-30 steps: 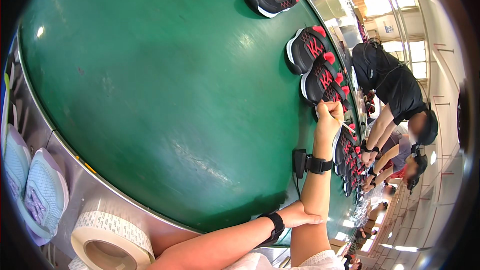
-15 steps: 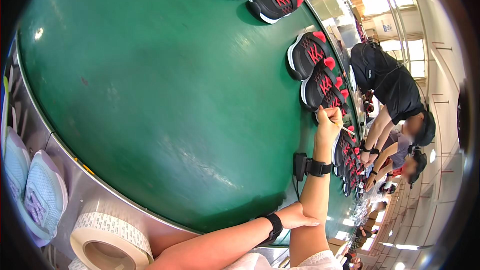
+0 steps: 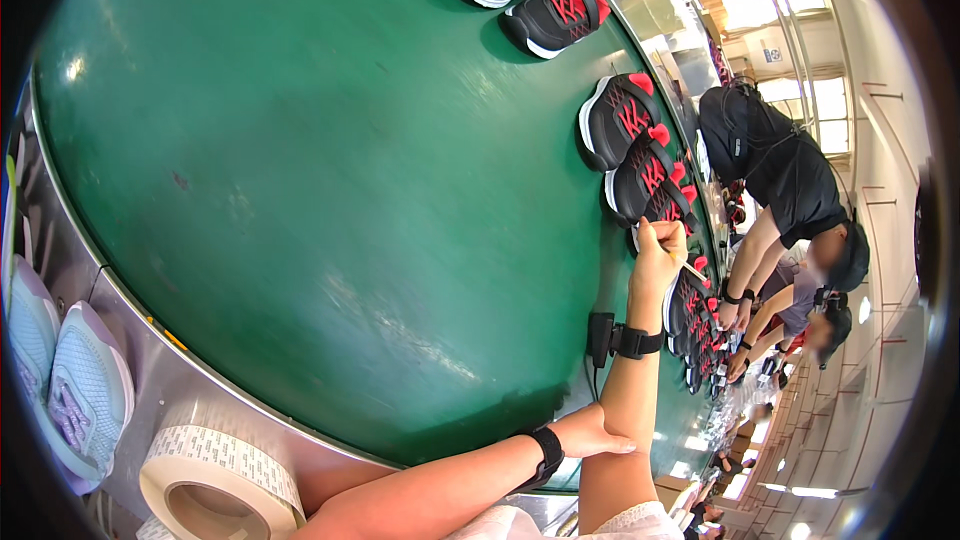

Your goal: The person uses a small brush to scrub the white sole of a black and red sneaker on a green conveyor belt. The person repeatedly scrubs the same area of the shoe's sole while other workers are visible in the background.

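My right hand (image 3: 660, 242) is closed in a pinch around a thin pale stick (image 3: 695, 271), which points down and to the right. Just beyond it, on the green belt (image 3: 320, 190), lie black sports shoes with red laces and white soles. The closest is a black shoe (image 3: 632, 185), partly covered by its neighbours and beside my fingertips. My left hand (image 3: 590, 432) clasps my right forearm near the elbow, its thumb across the top and its other fingers hidden underneath. Both wrists wear black bands, and a small black device (image 3: 600, 338) is strapped to the right one.
More black-and-red shoes (image 3: 555, 18) sit at the far end. A row of shoes runs along the right edge, where a person in black (image 3: 775, 155) and others work. Light blue shoes (image 3: 90, 395) and a label roll (image 3: 220, 485) are by the metal edge at left.
The belt has carried the shoes and a reddish spot slightly toward me and to the right. My hands hold nearly the same place, the stick still pinched in the right.
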`<state>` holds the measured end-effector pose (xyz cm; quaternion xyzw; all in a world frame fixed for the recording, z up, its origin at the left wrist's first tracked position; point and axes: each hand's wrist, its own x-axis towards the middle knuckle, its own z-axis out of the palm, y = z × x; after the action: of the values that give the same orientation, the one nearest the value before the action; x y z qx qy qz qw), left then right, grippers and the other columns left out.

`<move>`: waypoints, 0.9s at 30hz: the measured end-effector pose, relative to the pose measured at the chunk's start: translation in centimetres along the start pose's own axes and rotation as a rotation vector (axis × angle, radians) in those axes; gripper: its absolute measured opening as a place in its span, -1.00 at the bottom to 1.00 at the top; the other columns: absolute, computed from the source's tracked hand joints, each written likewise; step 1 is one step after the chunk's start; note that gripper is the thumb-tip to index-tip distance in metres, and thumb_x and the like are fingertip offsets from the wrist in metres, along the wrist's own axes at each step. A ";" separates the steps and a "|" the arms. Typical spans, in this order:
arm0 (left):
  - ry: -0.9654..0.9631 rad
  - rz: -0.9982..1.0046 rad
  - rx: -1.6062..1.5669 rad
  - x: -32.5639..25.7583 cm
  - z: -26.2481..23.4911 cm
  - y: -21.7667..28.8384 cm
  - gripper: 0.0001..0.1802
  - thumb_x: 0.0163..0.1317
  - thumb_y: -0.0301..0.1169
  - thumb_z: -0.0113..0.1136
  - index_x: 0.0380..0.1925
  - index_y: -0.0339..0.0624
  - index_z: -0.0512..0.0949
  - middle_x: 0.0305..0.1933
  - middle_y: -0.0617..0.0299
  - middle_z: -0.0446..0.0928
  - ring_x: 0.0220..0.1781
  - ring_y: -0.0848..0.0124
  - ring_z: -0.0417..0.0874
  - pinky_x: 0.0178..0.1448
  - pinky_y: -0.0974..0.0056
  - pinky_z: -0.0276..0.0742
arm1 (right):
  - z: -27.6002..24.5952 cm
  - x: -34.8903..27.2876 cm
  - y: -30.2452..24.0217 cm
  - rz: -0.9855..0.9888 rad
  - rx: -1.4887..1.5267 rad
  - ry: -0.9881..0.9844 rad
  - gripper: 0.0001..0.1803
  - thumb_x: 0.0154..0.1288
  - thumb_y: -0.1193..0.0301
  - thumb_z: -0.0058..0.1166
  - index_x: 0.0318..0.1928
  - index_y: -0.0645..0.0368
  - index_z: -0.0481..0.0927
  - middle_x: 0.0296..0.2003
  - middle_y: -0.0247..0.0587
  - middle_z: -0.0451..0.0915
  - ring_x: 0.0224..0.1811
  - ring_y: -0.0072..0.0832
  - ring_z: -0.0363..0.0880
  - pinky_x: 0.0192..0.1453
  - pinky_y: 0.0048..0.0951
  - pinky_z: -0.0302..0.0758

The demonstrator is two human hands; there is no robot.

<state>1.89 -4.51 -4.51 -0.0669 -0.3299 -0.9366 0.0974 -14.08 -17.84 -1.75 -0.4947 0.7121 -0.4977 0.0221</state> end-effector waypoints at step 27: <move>0.246 0.122 -0.008 0.9 0.0 0.0 -0.15 -0.05 -0.11 0.28 0.05 -0.52 0.10 0.06 -0.10 0.29 0.15 0.21 0.32 0.20 0.29 0.23 | 4.7 2.5 -1.9 0.049 0.051 -0.104 -0.81 0.00 0.58 0.14 -0.58 0.14 0.37 -0.69 -0.48 0.37 -0.69 -0.81 0.21 -0.61 -0.75 0.14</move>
<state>0.99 -4.65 -4.36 0.0281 -0.3070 -0.9313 0.1937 -11.55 -22.91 -1.56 -0.5016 0.7091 -0.4884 0.0839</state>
